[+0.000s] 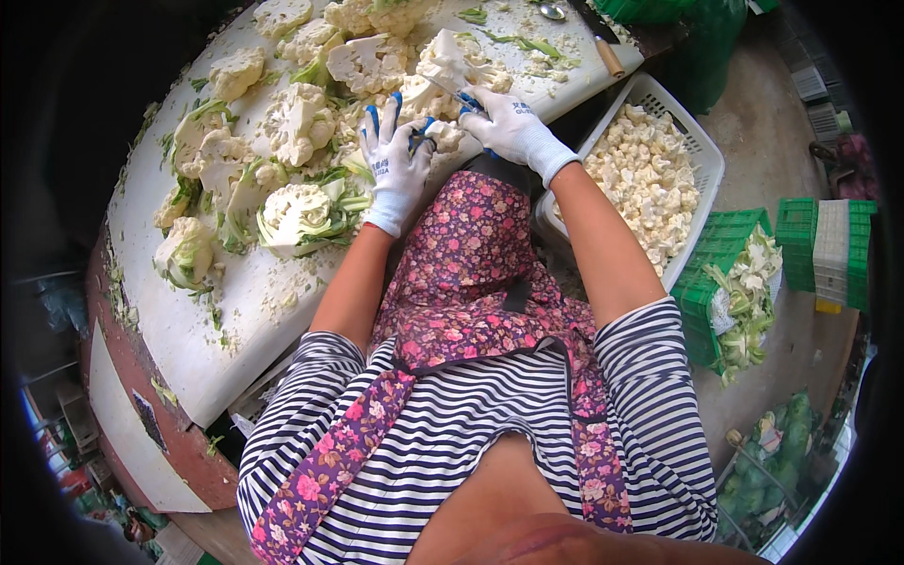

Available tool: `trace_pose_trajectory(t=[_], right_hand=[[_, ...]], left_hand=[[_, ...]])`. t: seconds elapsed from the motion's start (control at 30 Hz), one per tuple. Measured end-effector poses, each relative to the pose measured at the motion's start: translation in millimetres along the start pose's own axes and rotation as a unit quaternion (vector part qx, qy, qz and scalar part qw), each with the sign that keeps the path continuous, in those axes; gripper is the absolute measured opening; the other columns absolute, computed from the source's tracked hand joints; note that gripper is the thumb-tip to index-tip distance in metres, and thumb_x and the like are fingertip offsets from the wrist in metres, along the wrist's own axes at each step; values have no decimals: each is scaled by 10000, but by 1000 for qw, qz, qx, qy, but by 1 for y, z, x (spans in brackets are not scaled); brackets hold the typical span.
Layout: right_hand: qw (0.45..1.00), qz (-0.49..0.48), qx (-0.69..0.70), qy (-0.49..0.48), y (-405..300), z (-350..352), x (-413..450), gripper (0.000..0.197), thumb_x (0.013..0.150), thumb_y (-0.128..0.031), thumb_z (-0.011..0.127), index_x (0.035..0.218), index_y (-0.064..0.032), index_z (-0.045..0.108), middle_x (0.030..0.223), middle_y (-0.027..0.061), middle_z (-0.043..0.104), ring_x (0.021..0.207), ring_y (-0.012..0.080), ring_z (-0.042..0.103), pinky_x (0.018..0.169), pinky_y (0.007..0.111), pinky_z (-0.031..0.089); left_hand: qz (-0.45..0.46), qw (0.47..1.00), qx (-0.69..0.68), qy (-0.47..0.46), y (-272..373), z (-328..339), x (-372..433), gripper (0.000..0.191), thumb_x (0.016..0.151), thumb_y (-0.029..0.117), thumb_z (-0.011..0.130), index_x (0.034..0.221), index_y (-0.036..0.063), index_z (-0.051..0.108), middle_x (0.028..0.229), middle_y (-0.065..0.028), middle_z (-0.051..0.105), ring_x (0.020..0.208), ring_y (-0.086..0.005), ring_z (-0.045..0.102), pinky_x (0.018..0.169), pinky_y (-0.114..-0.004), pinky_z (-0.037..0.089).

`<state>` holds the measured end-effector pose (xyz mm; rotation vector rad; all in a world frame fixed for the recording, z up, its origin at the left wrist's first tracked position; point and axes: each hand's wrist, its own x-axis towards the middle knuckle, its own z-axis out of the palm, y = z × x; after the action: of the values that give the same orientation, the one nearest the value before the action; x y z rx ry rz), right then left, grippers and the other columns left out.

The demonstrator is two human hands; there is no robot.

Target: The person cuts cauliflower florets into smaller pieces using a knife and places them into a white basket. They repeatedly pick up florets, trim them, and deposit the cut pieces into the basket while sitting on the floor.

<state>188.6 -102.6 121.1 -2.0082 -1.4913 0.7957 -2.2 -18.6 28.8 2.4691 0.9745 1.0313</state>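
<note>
My left hand, in a white knit glove with blue fingertips, is at the table's near edge, its fingers spread and its thumb side at a small cauliflower piece. My right hand, gloved alike, is closed round a knife, whose thin blade points up and left over a large cut cauliflower. Whether my left fingers grip the small piece is not plain. More cauliflower heads lie to the left, among them a halved one with green leaves and a pale cut one.
A white plastic basket of small florets stands to the right. Beyond it is a green crate with leafy trimmings. A wooden handle and a metal spoon lie at the far right of the white tabletop.
</note>
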Motion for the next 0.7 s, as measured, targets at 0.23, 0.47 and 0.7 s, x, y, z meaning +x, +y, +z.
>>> trace_pose_trajectory(t=[0.23, 0.47, 0.7], right_hand=[[945, -15, 325, 25, -21, -8, -38, 594, 809, -251, 715, 1334, -34, 544, 954, 60, 676, 812, 129, 610, 743, 286, 504], [896, -27, 428, 113, -6, -60, -134, 496, 813, -90, 686, 1282, 0, 555, 982, 49, 686, 873, 86, 626, 762, 223, 497], [942, 21, 145, 301, 28, -71, -218, 547, 902, -165, 659, 1378, 40, 483, 1104, 109, 670, 928, 134, 649, 823, 276, 499]], left_hand=[[-29, 968, -250, -6, 65, -33, 10, 263, 885, -14, 615, 1148, -2, 593, 1439, -244, 428, 1240, -318, 543, 989, -390, 497], [-243, 436, -812, -303, 151, -36, 24, 676, 978, 551, 528, 1474, 116, 386, 1369, -123, 552, 1202, -308, 588, 1007, -513, 505], [-164, 641, -708, -247, 211, 3, 19, 625, 1021, 282, 566, 1524, 84, 251, 1380, -166, 487, 1225, -272, 563, 1012, -434, 514]])
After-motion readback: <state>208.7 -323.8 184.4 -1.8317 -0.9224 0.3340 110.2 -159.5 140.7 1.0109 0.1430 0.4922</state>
